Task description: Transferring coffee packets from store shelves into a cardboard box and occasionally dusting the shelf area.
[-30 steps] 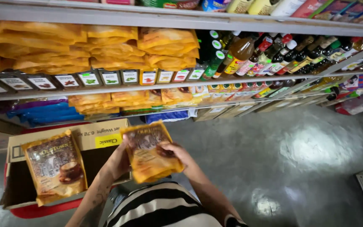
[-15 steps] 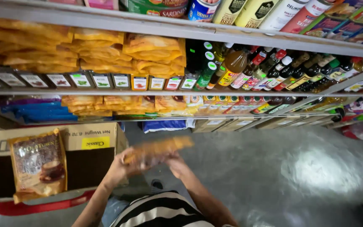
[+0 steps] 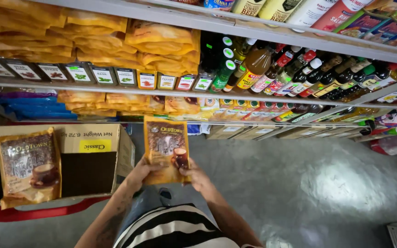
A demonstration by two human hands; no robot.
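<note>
I hold an orange-and-brown coffee-mix pouch [image 3: 165, 149] upright in front of me with both hands. My left hand [image 3: 139, 174] grips its lower left edge and my right hand [image 3: 195, 176] grips its lower right edge. A second pouch of the same kind [image 3: 29, 166] stands in an open cardboard box [image 3: 88, 140] to my left. Above, a shelf holds stacks of similar orange pouches [image 3: 161, 43].
Store shelves run across the view, with price tags [image 3: 83, 73] along the edge, dark sauce bottles [image 3: 299, 73] to the right and blue packets [image 3: 37, 108] lower left. The box rests on a red cart [image 3: 47, 212]. Grey glossy floor [image 3: 309, 193] lies below.
The pouch has been turned from lying flat and edge-on to upright with its front facing me, and raised slightly toward the shelves. Both hands stay on it.
</note>
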